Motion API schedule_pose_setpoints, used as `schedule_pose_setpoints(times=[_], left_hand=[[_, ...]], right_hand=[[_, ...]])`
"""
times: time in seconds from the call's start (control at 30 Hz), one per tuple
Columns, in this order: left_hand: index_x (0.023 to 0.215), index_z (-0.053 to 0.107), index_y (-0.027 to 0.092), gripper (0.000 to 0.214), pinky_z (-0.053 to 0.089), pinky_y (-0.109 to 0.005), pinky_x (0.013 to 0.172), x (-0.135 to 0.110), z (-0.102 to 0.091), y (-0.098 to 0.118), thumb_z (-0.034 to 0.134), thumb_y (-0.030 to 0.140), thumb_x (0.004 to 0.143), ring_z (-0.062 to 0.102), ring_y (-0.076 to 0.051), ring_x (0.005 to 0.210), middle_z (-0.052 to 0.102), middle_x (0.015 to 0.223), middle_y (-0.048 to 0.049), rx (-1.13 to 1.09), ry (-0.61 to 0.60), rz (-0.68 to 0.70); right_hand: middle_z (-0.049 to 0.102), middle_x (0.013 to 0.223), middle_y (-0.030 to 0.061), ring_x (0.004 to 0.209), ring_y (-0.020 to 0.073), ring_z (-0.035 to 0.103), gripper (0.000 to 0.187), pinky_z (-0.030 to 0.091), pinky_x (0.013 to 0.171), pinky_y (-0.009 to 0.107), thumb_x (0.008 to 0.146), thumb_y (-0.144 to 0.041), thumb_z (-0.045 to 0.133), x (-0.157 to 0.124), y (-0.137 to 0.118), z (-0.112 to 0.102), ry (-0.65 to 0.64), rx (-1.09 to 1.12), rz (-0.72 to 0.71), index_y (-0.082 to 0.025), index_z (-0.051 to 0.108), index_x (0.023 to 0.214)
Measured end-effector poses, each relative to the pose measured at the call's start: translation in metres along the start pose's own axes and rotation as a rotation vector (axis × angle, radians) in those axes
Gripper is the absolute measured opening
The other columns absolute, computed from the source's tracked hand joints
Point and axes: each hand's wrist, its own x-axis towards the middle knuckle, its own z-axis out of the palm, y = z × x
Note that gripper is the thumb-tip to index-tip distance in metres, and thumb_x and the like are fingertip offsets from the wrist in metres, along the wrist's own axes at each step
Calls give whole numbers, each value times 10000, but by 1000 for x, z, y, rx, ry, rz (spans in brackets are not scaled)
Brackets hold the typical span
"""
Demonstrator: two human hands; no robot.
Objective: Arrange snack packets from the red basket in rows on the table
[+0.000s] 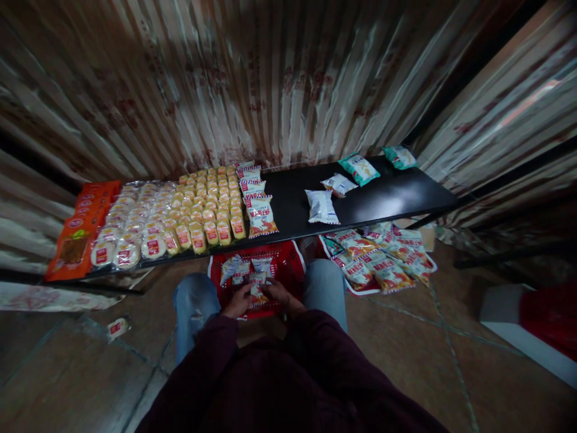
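Observation:
Between my knees, my left hand (238, 301) and my right hand (280, 293) are closed on the two sides of a snack bag (258, 290) with a white, red and orange print. The bag is above or inside a red plastic basket (295, 264); its exact height I cannot tell. More white snack bags (234, 269) lie in the basket just beyond my fingers. Similar bags stand in a column (261, 215) on the black shelf (288, 201), right of rows of yellow-wrapped cakes (198, 237).
Left on the shelf are clear-wrapped round cakes (127, 255) and an orange package (74, 240). A white bag (321, 207) and green bags (359, 169) lie on its right half. A second heaped basket (372, 292) and a stray packet (118, 328) are on the floor.

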Motion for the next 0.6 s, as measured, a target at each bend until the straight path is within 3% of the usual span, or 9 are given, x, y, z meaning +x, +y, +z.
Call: schedule_pose_setpoints(times=[0.1,0.33,0.43,0.6], left_hand=[[1307,532,199,545,546,-280,779,-1,-2,5,532,80,776,641,-181,1012,564,1334,-84,-148,13,24],[1312,527,180,514,515,-317,895,-1,-7,5,565,175,799,573,-223,1165,546,1357,-104,-153,62,185],[1305,532,176,490,501,-304,921,-6,-5,5,537,175,814,584,-195,1137,588,1310,-77,-51,64,261],[1236,594,209,416,478,-299,958,-20,1,18,529,186,826,593,-170,1097,622,1258,-38,98,136,310]], right_hand=[[675,731,16,713,181,656,426,520,712,303,685,-273,706,-1,-2,-4,69,60,44,-155,592,1079],[713,966,63,900,216,672,516,528,799,309,658,-336,721,-10,-23,-8,192,226,36,-154,604,1126],[711,995,72,915,216,674,512,529,814,310,675,-341,717,-13,-26,-5,151,278,30,-143,603,1133],[712,986,56,847,194,694,646,545,768,319,738,-351,679,-17,-24,0,75,388,43,-174,458,1319]])
